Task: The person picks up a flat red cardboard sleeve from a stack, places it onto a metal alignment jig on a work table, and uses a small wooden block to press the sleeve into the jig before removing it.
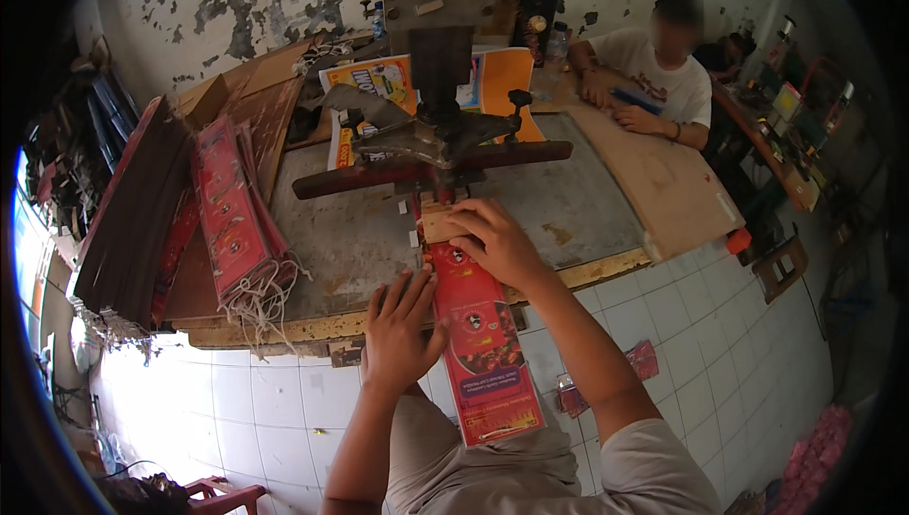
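A long red printed paper bag [481, 345] lies flat, running from the workbench over its front edge toward my lap. My left hand [401, 330] rests flat with fingers spread on the bag's left side. My right hand [494, 242] presses down on the bag's top end, next to a small wooden block [440, 223]. Just beyond stands a dark metal press [437, 132] with a reddish cross lever.
A stack of red bags [232, 217] with string handles lies at the left of the grey benchtop [587, 203]. Dark folded sheets [133, 221] sit further left. A person in a white shirt [663, 75] sits at the far right corner. White tiled floor [720, 326] lies below.
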Demonstrator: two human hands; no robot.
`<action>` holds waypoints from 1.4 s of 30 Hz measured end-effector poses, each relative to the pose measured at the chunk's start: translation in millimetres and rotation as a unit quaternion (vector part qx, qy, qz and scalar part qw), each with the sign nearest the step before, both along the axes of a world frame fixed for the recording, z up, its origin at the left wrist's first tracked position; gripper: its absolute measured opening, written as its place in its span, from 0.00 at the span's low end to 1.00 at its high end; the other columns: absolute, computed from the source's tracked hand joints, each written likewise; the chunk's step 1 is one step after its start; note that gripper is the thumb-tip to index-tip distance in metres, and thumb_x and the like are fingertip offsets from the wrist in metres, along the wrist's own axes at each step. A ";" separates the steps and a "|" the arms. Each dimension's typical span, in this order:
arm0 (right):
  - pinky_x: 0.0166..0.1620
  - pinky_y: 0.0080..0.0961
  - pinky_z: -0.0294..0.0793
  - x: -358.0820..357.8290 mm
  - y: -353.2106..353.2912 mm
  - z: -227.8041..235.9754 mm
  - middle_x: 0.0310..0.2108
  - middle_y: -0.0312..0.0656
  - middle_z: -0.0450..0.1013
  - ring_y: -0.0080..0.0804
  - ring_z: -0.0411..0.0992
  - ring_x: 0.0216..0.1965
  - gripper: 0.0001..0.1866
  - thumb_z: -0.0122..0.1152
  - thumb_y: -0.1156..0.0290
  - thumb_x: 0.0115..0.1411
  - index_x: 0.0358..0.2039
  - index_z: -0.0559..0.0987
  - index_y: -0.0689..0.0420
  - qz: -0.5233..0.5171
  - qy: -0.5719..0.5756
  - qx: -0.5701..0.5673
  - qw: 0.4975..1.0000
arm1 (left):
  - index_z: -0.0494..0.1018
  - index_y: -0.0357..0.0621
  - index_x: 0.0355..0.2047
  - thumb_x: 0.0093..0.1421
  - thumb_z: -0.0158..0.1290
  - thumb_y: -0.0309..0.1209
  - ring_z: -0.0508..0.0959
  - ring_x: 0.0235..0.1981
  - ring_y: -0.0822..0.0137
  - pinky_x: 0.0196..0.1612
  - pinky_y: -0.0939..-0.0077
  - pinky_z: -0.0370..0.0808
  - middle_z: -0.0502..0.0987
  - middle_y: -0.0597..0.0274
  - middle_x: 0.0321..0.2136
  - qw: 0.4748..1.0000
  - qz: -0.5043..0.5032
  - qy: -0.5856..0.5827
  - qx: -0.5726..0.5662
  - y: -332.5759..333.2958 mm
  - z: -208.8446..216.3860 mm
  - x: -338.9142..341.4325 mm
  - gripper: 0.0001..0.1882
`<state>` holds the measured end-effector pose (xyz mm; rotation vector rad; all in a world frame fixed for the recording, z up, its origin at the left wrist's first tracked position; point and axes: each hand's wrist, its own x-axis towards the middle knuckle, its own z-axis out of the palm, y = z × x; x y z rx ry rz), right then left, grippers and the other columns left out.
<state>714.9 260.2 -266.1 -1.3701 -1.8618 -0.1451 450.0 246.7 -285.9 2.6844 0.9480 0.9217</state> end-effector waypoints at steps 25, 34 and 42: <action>0.64 0.46 0.79 3.4 -38.9 10.0 0.61 0.41 0.78 0.49 0.77 0.62 0.22 0.75 0.69 0.65 0.59 0.84 0.56 0.002 -0.022 -0.030 0.999 | 0.76 0.45 0.70 0.70 0.58 0.41 0.72 0.75 0.52 0.76 0.45 0.63 0.74 0.59 0.75 0.999 -0.019 -0.037 0.022 0.1 -24.8 -4.2 0.30; 0.68 0.41 0.75 105.3 -158.2 32.5 0.59 0.45 0.81 0.45 0.78 0.64 0.22 0.77 0.71 0.66 0.60 0.85 0.55 -0.156 0.137 -0.143 0.968 | 0.78 0.50 0.67 0.70 0.59 0.43 0.66 0.79 0.53 0.82 0.45 0.46 0.76 0.61 0.73 0.987 0.088 -0.048 0.123 -22.3 -91.2 -23.1 0.27; 0.72 0.44 0.71 368.0 -130.8 -21.0 0.67 0.55 0.74 0.55 0.71 0.71 0.24 0.66 0.68 0.76 0.70 0.77 0.55 -0.362 0.004 -0.033 0.932 | 0.78 0.51 0.64 0.70 0.61 0.43 0.67 0.77 0.52 0.83 0.44 0.42 0.78 0.60 0.70 0.977 0.105 -0.062 0.174 -11.9 -105.0 -9.6 0.24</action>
